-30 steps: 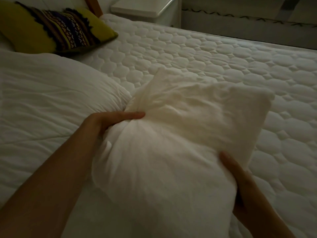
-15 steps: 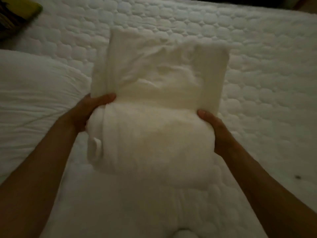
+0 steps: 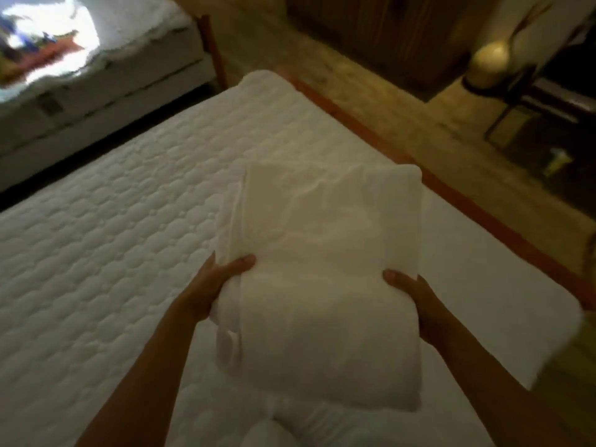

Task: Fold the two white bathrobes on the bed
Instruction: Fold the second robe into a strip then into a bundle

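A folded white bathrobe (image 3: 322,269) forms a thick rectangular bundle that I hold above the quilted white bed (image 3: 96,253). My left hand (image 3: 216,285) grips its left side, thumb on top and fingers underneath. My right hand (image 3: 409,295) grips its right side the same way. A small loop of cloth hangs from the bundle's lower left. A rounded white shape (image 3: 267,430) shows at the bottom edge below the bundle; I cannot tell what it is.
The bed's foot corner (image 3: 261,82) and its wooden frame rail (image 3: 451,188) run along the right. Beyond lie a tan floor, a second bed (image 3: 96,75) at the upper left and a dark metal stand (image 3: 532,101) with a round lamp at the upper right.
My view has swung from the pillow end to the bed's foot corner. Both hands keep their hold on the bundle, which has travelled with them toward that end.
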The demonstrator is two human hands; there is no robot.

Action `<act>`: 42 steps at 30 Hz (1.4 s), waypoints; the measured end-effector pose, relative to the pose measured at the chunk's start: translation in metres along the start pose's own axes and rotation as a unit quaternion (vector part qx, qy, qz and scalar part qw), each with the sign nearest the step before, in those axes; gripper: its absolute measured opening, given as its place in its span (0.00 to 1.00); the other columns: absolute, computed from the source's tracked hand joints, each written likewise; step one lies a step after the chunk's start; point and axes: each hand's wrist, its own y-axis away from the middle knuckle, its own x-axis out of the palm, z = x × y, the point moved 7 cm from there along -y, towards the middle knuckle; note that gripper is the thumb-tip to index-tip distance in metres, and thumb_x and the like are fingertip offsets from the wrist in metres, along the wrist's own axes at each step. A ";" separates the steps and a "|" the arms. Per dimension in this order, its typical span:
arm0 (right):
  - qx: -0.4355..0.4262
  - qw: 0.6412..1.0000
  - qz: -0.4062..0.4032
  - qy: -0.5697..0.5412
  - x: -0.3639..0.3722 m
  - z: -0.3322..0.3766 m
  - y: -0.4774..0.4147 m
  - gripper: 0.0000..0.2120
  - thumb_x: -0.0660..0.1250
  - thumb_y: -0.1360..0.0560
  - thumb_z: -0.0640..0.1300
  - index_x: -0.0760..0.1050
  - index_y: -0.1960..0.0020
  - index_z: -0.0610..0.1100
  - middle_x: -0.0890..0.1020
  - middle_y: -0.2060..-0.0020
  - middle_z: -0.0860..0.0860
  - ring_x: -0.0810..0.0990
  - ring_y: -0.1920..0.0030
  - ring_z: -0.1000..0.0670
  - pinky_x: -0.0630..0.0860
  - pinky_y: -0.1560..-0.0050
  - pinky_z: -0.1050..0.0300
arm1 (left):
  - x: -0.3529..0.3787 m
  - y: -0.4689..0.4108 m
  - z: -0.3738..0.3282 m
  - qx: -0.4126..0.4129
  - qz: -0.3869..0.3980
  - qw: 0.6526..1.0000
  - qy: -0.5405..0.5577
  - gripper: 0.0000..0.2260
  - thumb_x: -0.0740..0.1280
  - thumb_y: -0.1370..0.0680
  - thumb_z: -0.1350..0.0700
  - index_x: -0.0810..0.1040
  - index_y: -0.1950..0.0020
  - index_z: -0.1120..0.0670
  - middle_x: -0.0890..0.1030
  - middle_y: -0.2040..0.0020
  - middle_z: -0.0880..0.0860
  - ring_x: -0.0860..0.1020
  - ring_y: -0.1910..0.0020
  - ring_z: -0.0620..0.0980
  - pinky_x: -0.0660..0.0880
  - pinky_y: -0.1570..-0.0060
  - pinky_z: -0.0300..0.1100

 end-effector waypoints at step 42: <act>-0.156 0.628 -0.620 -0.443 -1.370 -0.172 0.840 0.48 0.85 0.47 0.59 0.77 0.33 0.39 0.83 0.41 0.38 0.85 0.45 0.38 0.83 0.54 0.48 | 1.814 0.454 0.185 -0.071 0.620 0.676 -0.392 0.40 0.82 0.41 0.38 0.73 0.33 0.47 0.82 0.40 0.52 0.80 0.43 0.57 0.78 0.43 0.55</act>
